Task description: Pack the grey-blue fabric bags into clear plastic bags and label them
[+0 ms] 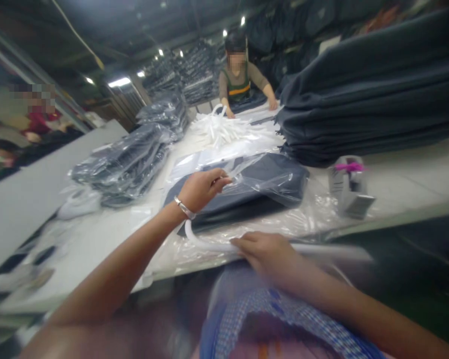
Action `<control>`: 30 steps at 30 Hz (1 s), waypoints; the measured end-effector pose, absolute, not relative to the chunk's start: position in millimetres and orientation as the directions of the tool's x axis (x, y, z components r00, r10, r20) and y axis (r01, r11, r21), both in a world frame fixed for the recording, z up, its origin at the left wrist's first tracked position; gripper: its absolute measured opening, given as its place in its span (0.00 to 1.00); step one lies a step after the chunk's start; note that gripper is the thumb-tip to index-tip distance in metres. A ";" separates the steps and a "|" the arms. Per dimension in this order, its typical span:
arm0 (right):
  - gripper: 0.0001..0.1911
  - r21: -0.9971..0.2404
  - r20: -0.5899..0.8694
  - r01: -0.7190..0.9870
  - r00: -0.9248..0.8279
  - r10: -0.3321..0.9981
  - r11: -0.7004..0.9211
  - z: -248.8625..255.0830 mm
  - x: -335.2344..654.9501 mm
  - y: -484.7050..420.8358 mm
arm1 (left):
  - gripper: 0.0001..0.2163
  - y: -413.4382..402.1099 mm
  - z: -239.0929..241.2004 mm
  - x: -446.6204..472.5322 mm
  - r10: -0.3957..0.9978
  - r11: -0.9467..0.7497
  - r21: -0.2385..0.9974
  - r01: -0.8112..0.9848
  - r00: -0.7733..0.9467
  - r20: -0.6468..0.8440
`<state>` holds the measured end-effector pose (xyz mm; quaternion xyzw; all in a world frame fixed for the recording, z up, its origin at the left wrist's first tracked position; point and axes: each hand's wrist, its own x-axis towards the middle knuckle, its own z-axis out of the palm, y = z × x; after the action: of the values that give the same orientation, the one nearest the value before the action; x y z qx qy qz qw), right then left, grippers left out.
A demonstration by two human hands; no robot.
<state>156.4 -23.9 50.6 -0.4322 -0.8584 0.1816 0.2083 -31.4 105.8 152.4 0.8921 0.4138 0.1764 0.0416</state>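
My left hand, with a silver bracelet on the wrist, pinches the upper edge of a clear plastic bag that holds a folded dark blue garment. My right hand lies low at the near table edge, its fingers pressed on the white plastic strip at the bag's near end. The garment lies flat on the white table, partly inside the bag. Motion blurs my right hand.
A tall stack of dark folded cloth fills the right. Bagged garments are piled at left. A tape dispenser with pink tape stands right of the bag. Across the table a person handles white bags.
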 end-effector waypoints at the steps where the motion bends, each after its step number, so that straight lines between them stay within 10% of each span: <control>1: 0.16 -0.446 0.212 0.675 -0.559 0.802 0.588 50.1 145.2 -15.6 | 0.14 110.1 159.7 -31.2 0.756 -0.654 0.234 0.719 0.612 0.232; 7: 0.17 -0.228 0.248 0.626 -0.703 0.666 0.746 26.7 83.9 32.1 | 0.24 114.3 164.9 -31.3 0.722 -0.675 0.275 0.684 0.689 0.058; 13: 0.10 -0.140 0.361 0.551 -0.745 0.561 0.823 -0.2 55.9 71.5 | 0.11 100.5 150.8 -30.0 0.766 -0.630 0.277 0.726 0.639 0.067; 21: 0.12 -0.294 0.404 0.780 -0.422 0.811 0.552 -57.7 105.0 94.4 | 0.09 76.9 84.9 -44.3 0.630 -0.771 0.105 0.628 0.729 0.269; 30: 0.16 -0.449 0.241 0.756 -0.410 0.880 0.476 -72.8 108.8 96.7 | 0.14 47.8 -6.4 -29.0 0.737 -0.663 0.200 0.722 0.580 0.348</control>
<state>108.8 96.7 -72.8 -0.4936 -0.8286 0.1359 0.2265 -29.0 47.8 -6.4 0.8886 0.4103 0.2041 0.0181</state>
